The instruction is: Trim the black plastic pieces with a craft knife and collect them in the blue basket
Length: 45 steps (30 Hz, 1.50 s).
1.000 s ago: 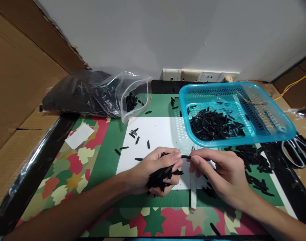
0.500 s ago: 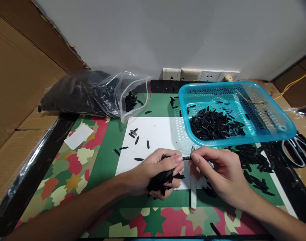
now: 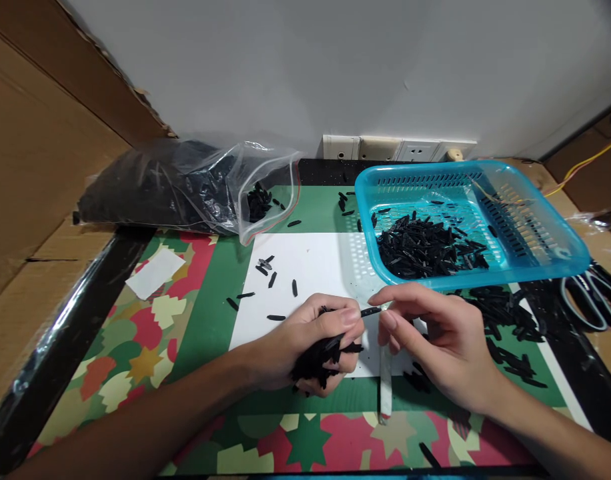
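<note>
My left hand is closed around a bundle of slim black pieces. Between its thumb and forefinger, one black piece sticks out to the right. My right hand is close by, thumb and forefinger parted around the tip of that piece; whether they touch it I cannot tell. Below the right fingers lies a narrow white stick-like tool, its upper part hidden by the hand. Several loose black pieces lie on the white paper.
A blue plastic basket at the right holds a heap of black pieces. Black-handled scissors lie beside it. An open clear zip bag full of black material lies back left. More black pieces are at right. Wall sockets are behind.
The right thumb and forefinger have moved apart, from pinching the end of the protruding black piece to spread around it. The left hand keeps its hold, with only a slight shift.
</note>
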Each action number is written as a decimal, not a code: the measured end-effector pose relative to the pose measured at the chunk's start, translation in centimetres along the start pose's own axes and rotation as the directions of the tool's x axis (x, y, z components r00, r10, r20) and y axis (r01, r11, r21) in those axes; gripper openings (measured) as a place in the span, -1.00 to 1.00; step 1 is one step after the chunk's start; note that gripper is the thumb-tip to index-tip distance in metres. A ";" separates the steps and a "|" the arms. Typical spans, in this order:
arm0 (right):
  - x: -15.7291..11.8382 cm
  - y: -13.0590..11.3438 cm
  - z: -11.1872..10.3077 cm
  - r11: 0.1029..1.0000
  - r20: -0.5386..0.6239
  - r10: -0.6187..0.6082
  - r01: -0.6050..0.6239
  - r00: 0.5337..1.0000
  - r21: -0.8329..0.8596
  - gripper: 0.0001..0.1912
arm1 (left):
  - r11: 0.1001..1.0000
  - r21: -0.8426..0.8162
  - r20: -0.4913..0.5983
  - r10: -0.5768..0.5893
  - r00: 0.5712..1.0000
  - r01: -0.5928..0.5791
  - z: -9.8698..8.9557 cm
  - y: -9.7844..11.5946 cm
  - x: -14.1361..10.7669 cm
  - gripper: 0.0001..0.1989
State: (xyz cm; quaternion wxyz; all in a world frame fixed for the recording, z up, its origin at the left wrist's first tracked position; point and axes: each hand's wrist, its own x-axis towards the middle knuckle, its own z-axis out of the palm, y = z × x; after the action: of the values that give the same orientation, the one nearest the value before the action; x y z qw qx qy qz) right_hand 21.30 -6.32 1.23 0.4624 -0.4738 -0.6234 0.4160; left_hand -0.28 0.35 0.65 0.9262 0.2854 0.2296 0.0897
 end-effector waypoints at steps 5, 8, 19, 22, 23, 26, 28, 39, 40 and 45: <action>0.0 0.1 0.0 0.997 -0.038 -0.059 0.056 0.998 -0.058 -0.86 | 1.000 -0.003 0.010 -0.014 1.000 0.014 -0.1 -0.1 0.0 -0.60; 0.0 0.1 -0.1 0.997 -0.032 -0.056 0.054 0.998 -0.058 -0.87 | 1.000 -0.006 0.020 -0.015 1.000 0.015 -0.1 -0.1 0.0 -0.61; -0.3 0.4 -0.2 0.997 -0.048 -0.078 0.076 0.996 -0.029 -0.83 | 1.000 -0.008 0.010 0.001 1.000 0.000 -0.3 -0.2 -0.1 -0.60; -0.3 0.5 -0.1 0.997 -0.047 -0.070 0.069 0.996 -0.021 -0.84 | 1.000 0.005 0.017 -0.015 1.000 0.015 -0.2 0.1 -0.1 -0.59; -0.3 0.5 -0.1 0.998 -0.047 -0.065 0.064 0.997 -0.018 -0.84 | 1.000 0.006 0.020 -0.017 1.000 0.017 -0.1 0.1 -0.1 -0.59; -0.4 0.5 -0.1 0.998 -0.045 -0.060 0.059 0.997 -0.013 -0.83 | 1.000 -0.002 0.026 -0.012 1.000 0.012 -0.1 0.2 0.0 -0.58; -0.3 0.5 -0.1 0.998 -0.044 -0.060 0.059 0.997 -0.013 -0.83 | 1.000 -0.006 0.020 -0.012 1.000 0.013 -0.2 0.1 0.0 -0.58; -0.4 -0.1 -0.4 0.962 -0.177 -0.226 0.191 0.958 -0.194 -0.75 | 1.000 0.013 0.022 0.007 1.000 -0.008 -0.4 0.3 0.0 -0.59; -0.4 -0.2 -0.8 0.929 -0.233 -0.308 0.240 0.922 -0.281 -0.72 | 1.000 0.021 0.018 0.008 1.000 -0.009 -0.4 0.3 0.0 -0.59; 0.5 -0.6 -3.9 0.710 -0.379 -0.517 0.137 0.768 -0.691 -0.67 | 0.999 0.045 -0.012 -0.015 1.000 0.015 -0.4 0.4 -0.1 -0.57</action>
State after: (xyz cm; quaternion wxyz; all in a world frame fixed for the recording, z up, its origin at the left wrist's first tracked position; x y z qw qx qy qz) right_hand 24.90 -5.63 2.75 0.5047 -0.5734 -0.6423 -0.0625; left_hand -0.60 0.82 0.57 0.9188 0.3039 0.2391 0.0791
